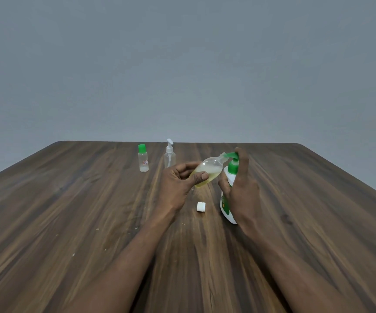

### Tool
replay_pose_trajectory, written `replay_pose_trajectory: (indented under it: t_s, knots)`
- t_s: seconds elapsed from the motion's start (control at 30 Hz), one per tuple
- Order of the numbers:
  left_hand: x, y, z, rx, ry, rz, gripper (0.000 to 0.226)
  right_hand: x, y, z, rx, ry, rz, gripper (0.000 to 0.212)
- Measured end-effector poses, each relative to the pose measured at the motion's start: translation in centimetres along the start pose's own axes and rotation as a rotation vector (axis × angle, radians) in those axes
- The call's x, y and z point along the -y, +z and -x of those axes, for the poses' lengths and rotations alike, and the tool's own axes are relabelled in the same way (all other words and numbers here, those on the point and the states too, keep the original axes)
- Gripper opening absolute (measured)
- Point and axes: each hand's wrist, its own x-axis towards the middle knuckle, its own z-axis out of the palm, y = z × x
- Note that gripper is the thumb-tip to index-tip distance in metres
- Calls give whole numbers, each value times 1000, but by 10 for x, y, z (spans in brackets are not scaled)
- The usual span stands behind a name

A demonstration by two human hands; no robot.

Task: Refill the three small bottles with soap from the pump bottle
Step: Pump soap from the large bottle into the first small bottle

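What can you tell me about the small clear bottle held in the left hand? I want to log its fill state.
The small clear plastic bottle is oval, uncapped and tilted, its open neck up against the green pump spout. Pale yellow soap pools along its lower side, filling it partway. The left hand grips its base end, thumb across the front. A white cap lies on the wooden table below; whether it belongs to this bottle is unclear.

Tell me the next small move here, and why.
Probably press the pump down again with the right hand. The left hand holds the small bottle tilted, its open mouth at the spout, and the yellowish soap seems to fill only part of it. Its white cap lies on the table, so capping looks like a later step.
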Motion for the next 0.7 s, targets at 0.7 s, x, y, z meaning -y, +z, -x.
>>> replay_pose_trajectory:
  t_s: [0.7]
  knots:
    - [3,-1,0,-3,5,-20,39,-5,3,0,-10,-4,1,65]
